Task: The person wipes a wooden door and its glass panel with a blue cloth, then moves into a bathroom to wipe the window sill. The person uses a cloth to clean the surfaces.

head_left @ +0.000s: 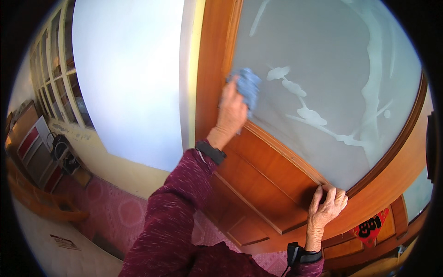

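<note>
My left hand (232, 109) grips a crumpled blue cloth (248, 88) and presses it where a frosted glass pane (311, 45) meets the left side of its wooden door frame (216, 59). Both the hand and cloth look slightly blurred. Lower right, my right hand (327, 204) rests with bent fingers against the wooden moulding (285, 150) at the pane's bottom corner; its fingertips are partly hidden. Pale branch and blossom shapes decorate the glass. Below it is the door's brown wooden panel (256, 176).
A large white panel (128, 76) covers the wall at left, beside a multi-paned window (59, 72). Boards and a dark corded object (65, 155) stand by the wall on pink patterned flooring (117, 204). A red paper decoration (372, 226) hangs on wooden panelling at right.
</note>
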A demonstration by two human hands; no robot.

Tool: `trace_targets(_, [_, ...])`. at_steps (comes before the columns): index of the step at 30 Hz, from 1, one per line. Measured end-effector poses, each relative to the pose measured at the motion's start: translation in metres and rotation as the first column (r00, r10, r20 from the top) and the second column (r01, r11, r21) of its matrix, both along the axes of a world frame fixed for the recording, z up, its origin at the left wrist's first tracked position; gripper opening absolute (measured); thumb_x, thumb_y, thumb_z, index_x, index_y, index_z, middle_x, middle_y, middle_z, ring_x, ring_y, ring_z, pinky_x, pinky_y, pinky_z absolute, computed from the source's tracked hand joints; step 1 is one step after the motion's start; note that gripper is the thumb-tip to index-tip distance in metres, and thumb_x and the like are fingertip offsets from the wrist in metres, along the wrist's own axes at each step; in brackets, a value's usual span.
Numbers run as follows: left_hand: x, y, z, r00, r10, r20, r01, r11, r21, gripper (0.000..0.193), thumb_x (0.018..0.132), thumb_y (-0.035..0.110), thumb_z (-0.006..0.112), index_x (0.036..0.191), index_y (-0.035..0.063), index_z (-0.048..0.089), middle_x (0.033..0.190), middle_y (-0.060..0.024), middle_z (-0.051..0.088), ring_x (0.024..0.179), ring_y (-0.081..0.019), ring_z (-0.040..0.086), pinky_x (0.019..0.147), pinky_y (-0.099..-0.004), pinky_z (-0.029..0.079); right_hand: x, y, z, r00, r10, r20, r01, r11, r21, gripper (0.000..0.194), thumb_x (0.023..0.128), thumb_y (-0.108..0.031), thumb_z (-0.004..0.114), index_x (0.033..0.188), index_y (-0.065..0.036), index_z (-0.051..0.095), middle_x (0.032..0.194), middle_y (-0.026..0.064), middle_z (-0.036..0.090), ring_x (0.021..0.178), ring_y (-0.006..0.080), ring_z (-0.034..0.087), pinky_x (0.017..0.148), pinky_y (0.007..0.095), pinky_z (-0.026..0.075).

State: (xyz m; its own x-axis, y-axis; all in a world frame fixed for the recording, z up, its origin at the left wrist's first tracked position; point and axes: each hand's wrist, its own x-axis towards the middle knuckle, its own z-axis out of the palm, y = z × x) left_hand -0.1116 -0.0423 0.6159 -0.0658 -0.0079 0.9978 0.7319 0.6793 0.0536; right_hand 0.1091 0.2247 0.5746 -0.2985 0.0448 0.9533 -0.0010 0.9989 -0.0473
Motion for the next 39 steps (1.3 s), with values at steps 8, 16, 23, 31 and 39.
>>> trace_targets(8, [0.022,0.058,-0.003,0.932,-0.21,0.295,0.057,0.889,0.454,0.049,0.074,-0.004,0.045,0.123,-0.0109,0.048,0.118,-0.0245,0.045,0.113,-0.0421,0.04,0.101,-0.0462,0.033,-0.002,0.0,-0.001,0.999,-0.038,-0.022,0.038,0.999,0.005,0.01,0.075,-0.012,0.068,0.08,-0.013,0.06,0.081,0.0072,0.05,0.075,0.0281,0.046,0.07,0.039,0.035])
trace_targets(16, [0.087,0.171,0.077,0.836,-0.518,-0.181,0.477,0.849,-0.227,0.043,0.066,0.001,0.06,0.108,-0.0033,0.056,0.127,-0.0227,0.047,0.122,-0.0411,0.042,0.101,-0.0491,0.038,-0.002,0.001,-0.005,0.999,-0.011,-0.036,0.011,1.0,0.0,0.01,0.075,-0.013,0.069,0.082,-0.013,0.061,0.082,0.0063,0.053,0.074,0.0272,0.045,0.071,0.0373,0.035])
trace_targets(23, [0.091,0.181,0.05,0.714,-0.7,-0.023,0.593,0.621,-0.513,0.043,0.082,0.012,0.063,0.124,0.0055,0.058,0.133,-0.0148,0.051,0.12,-0.0338,0.049,0.1,-0.0425,0.041,0.001,0.002,-0.003,1.0,0.014,-0.006,-0.014,1.0,0.003,0.008,0.077,-0.014,0.067,0.082,-0.012,0.06,0.082,0.0072,0.052,0.076,0.0277,0.044,0.071,0.0383,0.035])
trace_targets(31, [-0.001,0.061,0.112,0.97,-0.223,-0.095,0.242,0.913,0.328,0.033,0.088,0.012,0.053,0.118,-0.0017,0.055,0.135,-0.0242,0.043,0.121,-0.0383,0.044,0.105,-0.0435,0.033,0.003,-0.003,0.002,1.0,-0.017,0.004,0.017,1.0,-0.006,0.011,0.075,-0.011,0.068,0.08,-0.01,0.058,0.08,0.0089,0.05,0.075,0.0289,0.046,0.071,0.0383,0.036])
trace_targets(39, [0.056,0.109,0.028,0.829,-0.554,0.075,0.488,0.783,0.387,0.037,0.087,0.016,0.058,0.12,-0.0004,0.054,0.128,-0.0247,0.045,0.119,-0.0361,0.044,0.102,-0.0426,0.034,0.0,0.0,-0.002,1.0,-0.026,-0.013,0.026,1.0,-0.016,0.012,0.073,-0.014,0.069,0.077,-0.012,0.058,0.077,0.0075,0.047,0.073,0.0274,0.043,0.068,0.0377,0.034])
